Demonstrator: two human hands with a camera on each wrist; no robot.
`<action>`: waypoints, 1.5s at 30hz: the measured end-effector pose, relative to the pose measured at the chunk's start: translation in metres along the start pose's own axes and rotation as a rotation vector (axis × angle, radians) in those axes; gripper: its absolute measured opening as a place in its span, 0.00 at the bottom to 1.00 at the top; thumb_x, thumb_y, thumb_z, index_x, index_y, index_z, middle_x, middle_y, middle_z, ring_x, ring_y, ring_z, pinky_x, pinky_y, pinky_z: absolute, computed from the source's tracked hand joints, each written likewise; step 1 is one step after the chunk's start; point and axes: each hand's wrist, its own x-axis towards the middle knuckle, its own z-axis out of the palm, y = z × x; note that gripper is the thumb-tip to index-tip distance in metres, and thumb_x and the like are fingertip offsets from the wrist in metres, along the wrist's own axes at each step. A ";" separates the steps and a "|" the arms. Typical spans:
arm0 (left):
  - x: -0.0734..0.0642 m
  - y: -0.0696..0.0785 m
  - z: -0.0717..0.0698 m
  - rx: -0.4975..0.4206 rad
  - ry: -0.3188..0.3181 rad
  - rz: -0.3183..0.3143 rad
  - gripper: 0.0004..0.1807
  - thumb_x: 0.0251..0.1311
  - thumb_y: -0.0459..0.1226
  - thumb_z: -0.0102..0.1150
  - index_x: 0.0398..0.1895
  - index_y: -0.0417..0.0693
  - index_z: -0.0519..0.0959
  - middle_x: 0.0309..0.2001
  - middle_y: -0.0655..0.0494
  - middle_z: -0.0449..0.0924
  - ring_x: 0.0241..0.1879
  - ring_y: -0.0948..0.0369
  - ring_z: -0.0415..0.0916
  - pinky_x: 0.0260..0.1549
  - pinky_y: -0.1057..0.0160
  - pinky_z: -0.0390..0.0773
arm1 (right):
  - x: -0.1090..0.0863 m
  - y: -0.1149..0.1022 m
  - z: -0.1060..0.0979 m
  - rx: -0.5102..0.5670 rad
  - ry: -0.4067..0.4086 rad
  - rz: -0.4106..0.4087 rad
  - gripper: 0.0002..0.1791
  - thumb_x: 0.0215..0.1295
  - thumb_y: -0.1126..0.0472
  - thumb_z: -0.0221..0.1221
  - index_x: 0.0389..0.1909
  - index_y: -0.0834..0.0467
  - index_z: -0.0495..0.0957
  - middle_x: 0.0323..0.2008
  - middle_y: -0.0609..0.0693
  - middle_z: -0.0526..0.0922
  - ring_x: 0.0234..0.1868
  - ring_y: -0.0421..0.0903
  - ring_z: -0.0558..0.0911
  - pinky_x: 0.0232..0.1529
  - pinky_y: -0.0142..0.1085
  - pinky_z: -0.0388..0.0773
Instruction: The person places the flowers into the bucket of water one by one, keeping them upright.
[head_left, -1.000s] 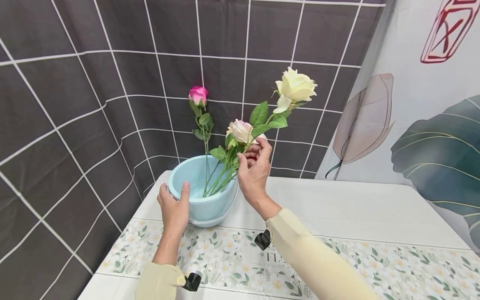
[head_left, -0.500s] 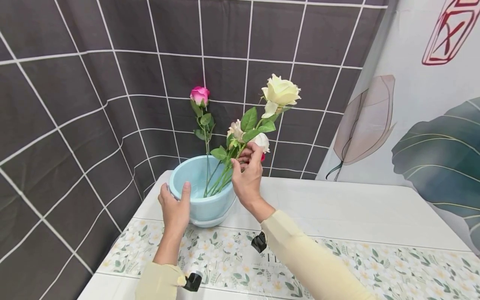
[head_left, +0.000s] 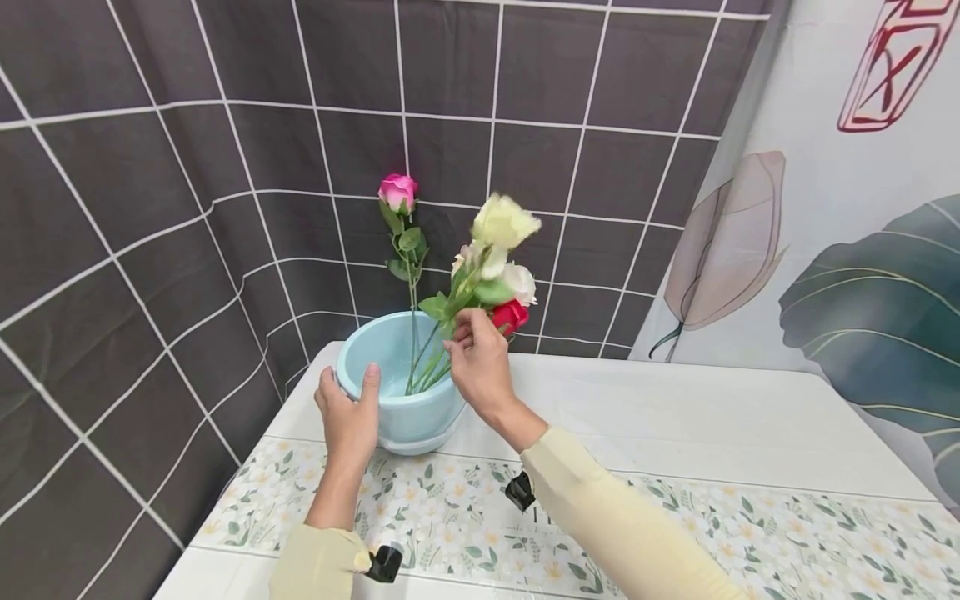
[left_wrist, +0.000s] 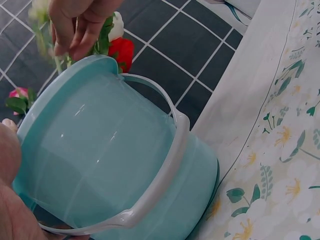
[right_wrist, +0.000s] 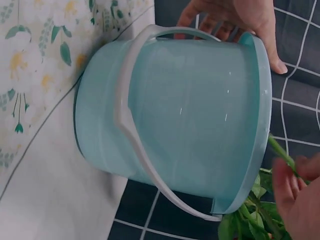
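Observation:
A light blue bucket (head_left: 423, 423) stands on the table, with several rose stems leaning inside it. My left hand (head_left: 348, 417) grips its left rim, thumb over the edge and fingers along the outside wall. Above the right rim, my right hand (head_left: 483, 367) pinches the stem (right_wrist: 280, 151) of a pale yellow rose (head_left: 506, 222), which runs down into the bucket's mouth. The yellow bloom is blurred. Behind the right hand are a white rose (head_left: 519, 283) and a red rose (head_left: 512, 317). A pink rose (head_left: 397, 192) rises apart on the left.
The bucket's grey-white handle (left_wrist: 167, 167) hangs down its near side. A dark sheet with white grid lines (head_left: 540, 67) rises behind and to the left. The white table (head_left: 637, 400) bears a floral-print strip (head_left: 450, 517). A leaf-patterned cloth (head_left: 825, 208) hangs at the right.
My right hand has moved left and down toward the bucket with the yellow rose, whose bloom drops and swings left. The white and red roses now show more fully. My left hand stays put.

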 end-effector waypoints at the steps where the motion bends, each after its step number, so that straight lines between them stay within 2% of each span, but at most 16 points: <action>1: 0.000 0.000 0.000 0.001 0.000 -0.002 0.53 0.62 0.68 0.40 0.77 0.47 0.34 0.70 0.38 0.43 0.70 0.38 0.48 0.69 0.40 0.49 | -0.001 0.000 -0.001 -0.018 -0.023 -0.009 0.14 0.55 0.78 0.63 0.41 0.68 0.73 0.29 0.58 0.79 0.28 0.47 0.80 0.31 0.31 0.80; 4: 0.001 0.000 0.000 0.002 0.002 -0.003 0.52 0.62 0.68 0.40 0.77 0.48 0.34 0.70 0.38 0.43 0.70 0.38 0.48 0.69 0.41 0.49 | -0.003 -0.001 -0.003 -0.054 -0.069 -0.028 0.08 0.55 0.77 0.64 0.35 0.68 0.76 0.26 0.55 0.80 0.26 0.45 0.79 0.28 0.30 0.78; 8: 0.002 -0.001 -0.001 0.006 -0.009 0.005 0.52 0.62 0.68 0.38 0.77 0.48 0.32 0.71 0.39 0.41 0.71 0.39 0.46 0.70 0.41 0.48 | -0.005 -0.003 -0.006 -0.072 -0.077 -0.039 0.04 0.59 0.73 0.63 0.32 0.65 0.78 0.25 0.53 0.80 0.24 0.43 0.77 0.26 0.29 0.76; 16: 0.003 -0.002 -0.002 0.010 -0.018 0.013 0.53 0.62 0.69 0.37 0.77 0.47 0.31 0.72 0.39 0.40 0.72 0.38 0.44 0.70 0.41 0.46 | -0.009 -0.008 -0.015 -0.092 -0.055 -0.020 0.06 0.63 0.68 0.62 0.27 0.60 0.77 0.22 0.49 0.78 0.22 0.40 0.74 0.24 0.29 0.73; 27: 0.005 -0.002 -0.003 0.003 -0.012 0.003 0.52 0.63 0.68 0.36 0.77 0.47 0.31 0.72 0.38 0.39 0.72 0.37 0.43 0.69 0.39 0.45 | -0.019 -0.008 -0.026 -0.113 -0.073 0.025 0.05 0.65 0.66 0.61 0.28 0.60 0.78 0.23 0.48 0.78 0.22 0.39 0.74 0.24 0.31 0.74; 39: 0.006 -0.001 -0.004 -0.009 0.000 -0.017 0.53 0.62 0.69 0.36 0.77 0.50 0.29 0.73 0.38 0.37 0.71 0.36 0.42 0.69 0.37 0.44 | -0.025 -0.011 -0.038 -0.234 -0.107 0.086 0.04 0.65 0.63 0.61 0.30 0.57 0.80 0.25 0.46 0.79 0.25 0.39 0.75 0.28 0.32 0.74; 45: 0.004 0.001 -0.004 0.036 0.032 -0.019 0.53 0.62 0.69 0.36 0.77 0.50 0.29 0.74 0.39 0.35 0.72 0.36 0.40 0.66 0.33 0.45 | -0.030 -0.010 -0.046 -0.291 -0.088 0.085 0.04 0.64 0.62 0.62 0.29 0.56 0.80 0.24 0.44 0.78 0.24 0.39 0.74 0.26 0.33 0.73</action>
